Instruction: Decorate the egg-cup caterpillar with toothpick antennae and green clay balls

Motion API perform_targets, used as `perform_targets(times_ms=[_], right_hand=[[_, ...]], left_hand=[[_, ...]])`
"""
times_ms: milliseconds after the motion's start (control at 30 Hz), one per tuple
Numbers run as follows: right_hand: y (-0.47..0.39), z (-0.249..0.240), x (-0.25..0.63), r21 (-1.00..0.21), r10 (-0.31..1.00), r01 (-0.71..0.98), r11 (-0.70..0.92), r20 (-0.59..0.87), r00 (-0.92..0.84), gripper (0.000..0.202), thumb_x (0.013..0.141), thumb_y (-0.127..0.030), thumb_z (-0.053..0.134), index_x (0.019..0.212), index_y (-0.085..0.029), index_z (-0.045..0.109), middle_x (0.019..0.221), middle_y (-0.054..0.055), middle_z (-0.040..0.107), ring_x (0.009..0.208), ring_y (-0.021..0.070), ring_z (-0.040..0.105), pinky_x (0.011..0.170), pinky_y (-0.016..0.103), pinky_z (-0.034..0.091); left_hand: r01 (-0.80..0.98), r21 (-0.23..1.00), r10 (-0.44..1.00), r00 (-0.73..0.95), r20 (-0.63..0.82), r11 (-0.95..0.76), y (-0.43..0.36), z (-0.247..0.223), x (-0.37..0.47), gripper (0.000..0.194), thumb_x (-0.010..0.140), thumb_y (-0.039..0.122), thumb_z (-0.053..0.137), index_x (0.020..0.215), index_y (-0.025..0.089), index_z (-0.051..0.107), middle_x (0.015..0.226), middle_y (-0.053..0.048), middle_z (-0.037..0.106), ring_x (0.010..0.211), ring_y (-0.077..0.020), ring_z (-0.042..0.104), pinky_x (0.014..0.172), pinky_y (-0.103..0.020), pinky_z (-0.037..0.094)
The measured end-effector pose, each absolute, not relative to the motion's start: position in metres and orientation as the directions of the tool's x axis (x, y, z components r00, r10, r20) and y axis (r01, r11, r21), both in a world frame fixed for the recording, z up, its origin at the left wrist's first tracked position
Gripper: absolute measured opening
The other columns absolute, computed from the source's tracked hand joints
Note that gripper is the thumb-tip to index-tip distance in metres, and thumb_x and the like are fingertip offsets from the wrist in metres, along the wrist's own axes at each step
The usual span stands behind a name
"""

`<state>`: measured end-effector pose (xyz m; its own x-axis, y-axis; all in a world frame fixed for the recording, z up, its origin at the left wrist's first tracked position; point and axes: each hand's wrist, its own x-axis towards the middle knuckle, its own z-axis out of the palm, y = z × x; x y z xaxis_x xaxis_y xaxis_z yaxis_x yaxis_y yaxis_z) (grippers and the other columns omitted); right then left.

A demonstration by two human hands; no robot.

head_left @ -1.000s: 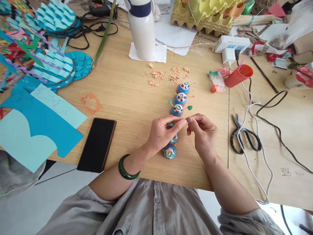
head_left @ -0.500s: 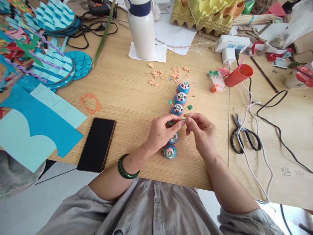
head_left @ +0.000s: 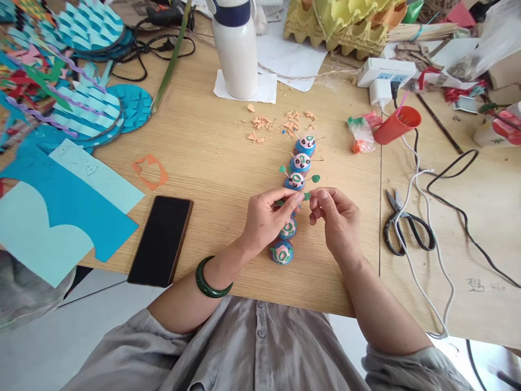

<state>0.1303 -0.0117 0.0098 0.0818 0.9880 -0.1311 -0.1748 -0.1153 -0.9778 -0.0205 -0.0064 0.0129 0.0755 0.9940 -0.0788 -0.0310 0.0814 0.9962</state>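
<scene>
A small piece of green modelling clay (head_left: 307,196) shows between my two hands. My left hand (head_left: 268,214) pinches its left side between thumb and fingers. My right hand (head_left: 337,217) has its thumb and index finger closed at the clay's right edge. Beneath and around my hands runs a row of blue domes (head_left: 281,253) with pink tops and green or black clay rings, the middle of the row partly hidden. Just beyond my fingers, one dome (head_left: 294,181) has thin sticks at its sides, tipped with green clay (head_left: 316,178).
Orange shavings (head_left: 262,123) lie past the row, before a white bottle (head_left: 236,57). Black-handled scissors (head_left: 407,220) lie right, under a white cable. An orange cup (head_left: 398,126) lies tilted near the power strip (head_left: 386,71). At left are a phone (head_left: 161,239) and blue paper (head_left: 93,209).
The green clay shows more clearly now, sticking out past my left fingertips. My right thumb has shifted slightly to the right, and my left hand has moved a little left.
</scene>
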Motion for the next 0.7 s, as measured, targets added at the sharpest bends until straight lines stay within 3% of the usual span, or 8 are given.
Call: perform_targets(times_ms=[133,300,433,567,700], right_hand=[[-0.0112,0.0099,0.1283,-0.987,0.989,-0.143,-0.077,-0.094,0.117,0.022,0.077,-0.038,0.084,0.078,-0.020,0.071,0.068,-0.005,0.061,0.051,0.0051,0.050,0.044,0.019,0.046],[-0.0105,0.0109,0.1285,-0.985,0.988,-0.158,-0.067,-0.088,0.128,0.020,0.078,-0.036,0.083,0.078,-0.020,0.070,0.067,-0.005,0.061,0.049,0.0048,0.051,0.044,0.019,0.046],[-0.0107,0.0136,0.1286,-0.985,0.988,-0.138,-0.103,-0.117,0.100,0.024,0.076,-0.039,0.084,0.076,-0.019,0.070,0.068,-0.004,0.062,0.049,0.0048,0.051,0.044,0.019,0.045],[-0.0118,0.0172,0.1270,-0.983,0.986,-0.117,-0.144,-0.152,0.064,0.028,0.075,-0.044,0.084,0.082,-0.020,0.071,0.068,-0.004,0.063,0.050,0.0054,0.050,0.043,0.019,0.046],[-0.0136,0.0187,0.1258,-0.974,0.981,-0.124,-0.190,-0.195,0.026,0.030,0.081,-0.048,0.079,0.083,-0.019,0.072,0.064,-0.004,0.062,0.047,0.0054,0.049,0.042,0.019,0.046]], left_hand=[[-0.039,0.995,0.993,0.085,-0.087,0.090,-0.0064,0.0144,-0.0199,0.035,0.087,0.049,0.070,0.080,0.015,0.074,0.064,0.002,0.062,0.044,-0.0041,0.046,0.042,-0.017,0.039],[-0.026,0.997,0.993,0.096,-0.065,0.068,-0.0060,0.0144,-0.0208,0.046,0.093,0.052,0.061,0.070,0.014,0.071,0.060,0.001,0.060,0.045,-0.0044,0.045,0.044,-0.018,0.038],[0.002,0.999,0.998,0.041,-0.044,0.044,-0.0051,0.0165,-0.0210,0.034,0.089,0.048,0.067,0.086,0.016,0.078,0.070,-0.001,0.068,0.055,-0.0071,0.055,0.048,-0.017,0.042],[0.080,0.997,1.000,0.001,0.008,-0.008,-0.0053,0.0161,-0.0217,0.024,0.084,0.040,0.075,0.082,0.016,0.078,0.071,-0.001,0.072,0.063,-0.0097,0.062,0.057,-0.017,0.048],[0.010,0.999,0.999,-0.029,-0.032,0.032,-0.0065,0.0110,-0.0218,0.026,0.084,0.043,0.075,0.082,0.018,0.079,0.065,0.001,0.069,0.058,-0.0086,0.059,0.055,-0.018,0.046]])
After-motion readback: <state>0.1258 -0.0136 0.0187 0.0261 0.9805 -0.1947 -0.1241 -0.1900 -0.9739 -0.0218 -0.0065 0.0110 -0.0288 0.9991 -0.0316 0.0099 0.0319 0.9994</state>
